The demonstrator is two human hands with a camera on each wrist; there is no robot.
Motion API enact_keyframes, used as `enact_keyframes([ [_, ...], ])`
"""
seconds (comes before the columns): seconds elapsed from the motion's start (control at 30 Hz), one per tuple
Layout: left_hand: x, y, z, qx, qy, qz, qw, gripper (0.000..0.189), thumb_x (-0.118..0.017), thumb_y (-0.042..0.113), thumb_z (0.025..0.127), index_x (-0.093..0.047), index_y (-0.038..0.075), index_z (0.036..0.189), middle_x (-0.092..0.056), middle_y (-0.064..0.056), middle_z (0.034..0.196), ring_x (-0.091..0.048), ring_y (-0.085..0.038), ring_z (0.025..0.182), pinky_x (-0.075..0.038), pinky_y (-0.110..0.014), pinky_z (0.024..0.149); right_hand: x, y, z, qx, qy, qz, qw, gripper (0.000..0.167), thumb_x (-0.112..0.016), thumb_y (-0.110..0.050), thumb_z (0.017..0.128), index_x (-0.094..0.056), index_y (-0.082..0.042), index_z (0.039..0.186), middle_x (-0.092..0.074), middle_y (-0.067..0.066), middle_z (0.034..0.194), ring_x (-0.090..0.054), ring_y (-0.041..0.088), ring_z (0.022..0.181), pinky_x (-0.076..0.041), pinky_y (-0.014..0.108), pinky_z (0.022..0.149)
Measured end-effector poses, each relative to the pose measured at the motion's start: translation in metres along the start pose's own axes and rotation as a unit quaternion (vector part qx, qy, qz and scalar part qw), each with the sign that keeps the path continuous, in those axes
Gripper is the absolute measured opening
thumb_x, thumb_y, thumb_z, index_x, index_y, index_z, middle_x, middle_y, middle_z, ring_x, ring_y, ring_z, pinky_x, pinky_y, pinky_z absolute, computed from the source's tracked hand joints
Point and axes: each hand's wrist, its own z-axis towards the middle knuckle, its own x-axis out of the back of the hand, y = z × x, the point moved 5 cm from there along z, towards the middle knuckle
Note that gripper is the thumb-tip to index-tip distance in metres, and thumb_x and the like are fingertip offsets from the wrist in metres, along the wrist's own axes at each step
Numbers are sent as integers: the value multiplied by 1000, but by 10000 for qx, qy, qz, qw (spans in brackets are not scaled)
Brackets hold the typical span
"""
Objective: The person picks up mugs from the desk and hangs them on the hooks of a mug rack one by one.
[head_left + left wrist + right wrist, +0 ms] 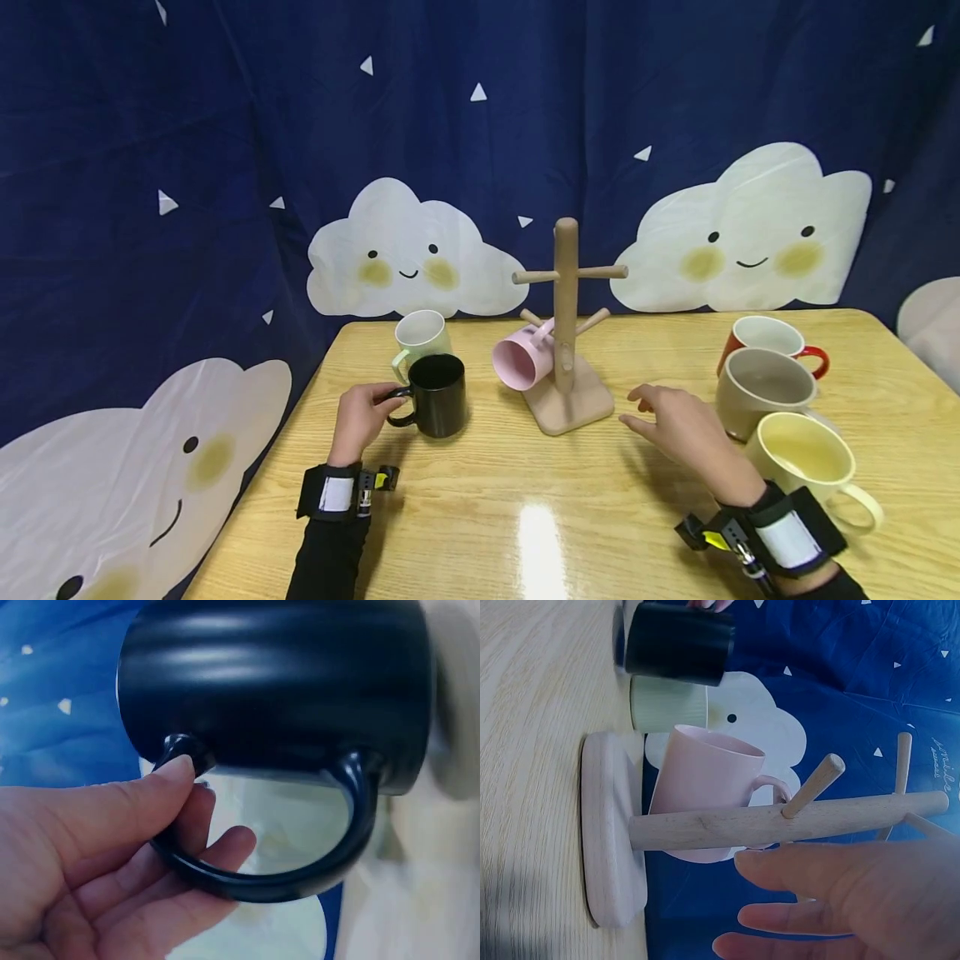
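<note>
- Black mug [442,396] stood upright on the left side of the bench [465,517], or just above it; whether its base touched the wood I could not tell.
- The left hand [358,421] held it by the handle [277,887], thumb on the upper part and fingertips reaching through the loop.
- The right hand [678,421] held nothing; its fingers were loosely spread beside the wooden rack [567,333], apart from it.
- On the rack, the pink mug [521,358] hung by its handle from a lower peg, while the upper pegs [536,277] and the other lower peg [594,320] in sight were bare.
- The step in hand looked to be picking up the black mug, with the grip already made.
- Its handle pointed left, away from the rack, so a move to a bare peg would have called for turning the mug, or passing it to the right hand, to bring the loop round.
- Such a move also called for care around the green mug [422,332], close behind it, and the pink mug to its right.
- The red mug [767,332], grey mug [767,387] and yellow mug [798,467] stood at the right, apparently awaiting their turn.
</note>
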Motion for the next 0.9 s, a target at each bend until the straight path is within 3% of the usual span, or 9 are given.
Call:
enact_keyframes([
  [0.37,8,32,-9,-24,-320,-792,9963,25,-69,13,81,-70,5,104,-71,-10,96,-64,-19,87,-48,-25,70,1,0,-2,5,59,-32,10000,31,-72,-27,77,-66,-4,97,-68,9,79,-62,21,66,-46,34,54],
  [0.67,9,45,-14,-78,-477,-1044,9934,23,-69,11,81,-70,4,103,-71,-11,97,-64,-18,86,-47,-21,69,0,-1,-2,-91,-82,-14,9999,30,-71,-27,78,-66,-3,97,-68,9,80,-63,21,68,-47,35,55],
  [0.9,1,59,-18,-396,-660,-1120,9907,20,-68,11,81,-72,6,100,-71,-8,95,-58,-14,77,-44,-20,65,1,0,-1,-41,-26,-2,10000,31,-71,-27,78,-66,-3,96,-68,9,79,-63,21,68,-47,35,55],
])
